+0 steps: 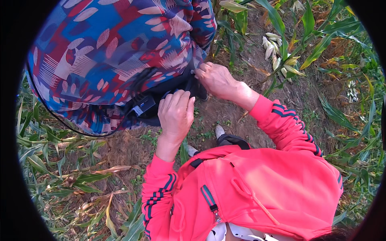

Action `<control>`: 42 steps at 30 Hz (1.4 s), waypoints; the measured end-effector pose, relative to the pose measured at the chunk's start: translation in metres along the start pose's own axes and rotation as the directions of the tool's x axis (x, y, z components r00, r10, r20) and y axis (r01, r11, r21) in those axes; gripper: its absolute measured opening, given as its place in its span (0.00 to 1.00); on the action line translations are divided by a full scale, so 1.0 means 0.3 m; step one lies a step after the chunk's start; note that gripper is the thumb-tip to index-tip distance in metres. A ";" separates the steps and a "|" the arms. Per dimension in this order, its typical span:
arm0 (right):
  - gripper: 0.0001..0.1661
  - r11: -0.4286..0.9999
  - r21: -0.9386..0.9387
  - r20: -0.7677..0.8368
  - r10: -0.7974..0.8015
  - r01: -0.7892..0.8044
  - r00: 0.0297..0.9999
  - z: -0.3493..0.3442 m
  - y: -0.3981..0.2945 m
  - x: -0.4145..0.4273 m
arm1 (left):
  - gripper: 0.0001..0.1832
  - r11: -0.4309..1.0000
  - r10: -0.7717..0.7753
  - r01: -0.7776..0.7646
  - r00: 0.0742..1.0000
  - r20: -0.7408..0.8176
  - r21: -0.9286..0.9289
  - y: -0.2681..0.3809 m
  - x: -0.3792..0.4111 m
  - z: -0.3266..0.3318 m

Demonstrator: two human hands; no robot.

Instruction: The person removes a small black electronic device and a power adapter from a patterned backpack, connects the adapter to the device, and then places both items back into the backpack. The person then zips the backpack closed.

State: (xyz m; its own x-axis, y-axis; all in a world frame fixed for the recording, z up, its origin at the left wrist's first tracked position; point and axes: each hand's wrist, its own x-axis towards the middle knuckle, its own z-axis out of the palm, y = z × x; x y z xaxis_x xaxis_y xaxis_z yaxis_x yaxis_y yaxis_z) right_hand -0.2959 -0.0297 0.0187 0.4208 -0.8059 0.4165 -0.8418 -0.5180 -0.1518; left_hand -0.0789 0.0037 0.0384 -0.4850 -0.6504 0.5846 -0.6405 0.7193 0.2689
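Another person stands close in front, in a blue and red patterned garment point(111, 51). At that person's side hangs a black fabric bag point(181, 82). My left hand point(178, 113) has its fingers curled over the bag's near edge. My right hand point(214, 79) pinches the bag's upper right edge, beside a small metal piece that looks like a zipper pull point(192, 71). A small black electronic device point(144, 106) lies at the bag's left part, left of my left hand. A black cable point(69, 128) loops from there around the garment. The bag's inside is mostly hidden.
Corn plants point(310, 33) stand along the right side, and more corn leaves point(45, 162) spread at the left. Husked-looking corn ears point(273, 48) lie piled on the soil point(241, 126) at the upper right, with another small pile point(352, 90) farther right.
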 end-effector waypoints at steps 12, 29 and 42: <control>0.10 0.966 0.228 0.051 0.110 -0.119 0.993 -0.098 0.030 0.026 | 0.12 0.989 -0.145 0.140 0.952 -0.269 -0.040 -0.041 0.008 -0.121; 0.13 0.960 -0.087 -0.162 -0.276 0.265 0.947 -0.023 -0.041 0.102 | 0.19 0.979 0.100 -0.104 0.994 0.032 0.175 -0.143 0.040 -0.138; 0.10 0.870 0.457 -0.359 -0.006 0.182 0.933 0.003 -0.019 0.131 | 0.11 0.903 0.146 -0.193 0.978 0.147 0.383 -0.126 0.073 -0.073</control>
State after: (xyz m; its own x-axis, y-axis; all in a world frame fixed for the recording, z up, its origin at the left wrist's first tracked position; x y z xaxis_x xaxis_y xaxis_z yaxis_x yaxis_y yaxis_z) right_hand -0.2742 -0.0587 0.0351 0.2766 -0.6461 0.7114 -0.5017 -0.7285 -0.4665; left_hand -0.0522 -0.0322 0.0578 -0.6559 -0.5668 0.4985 -0.7132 0.6816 -0.1634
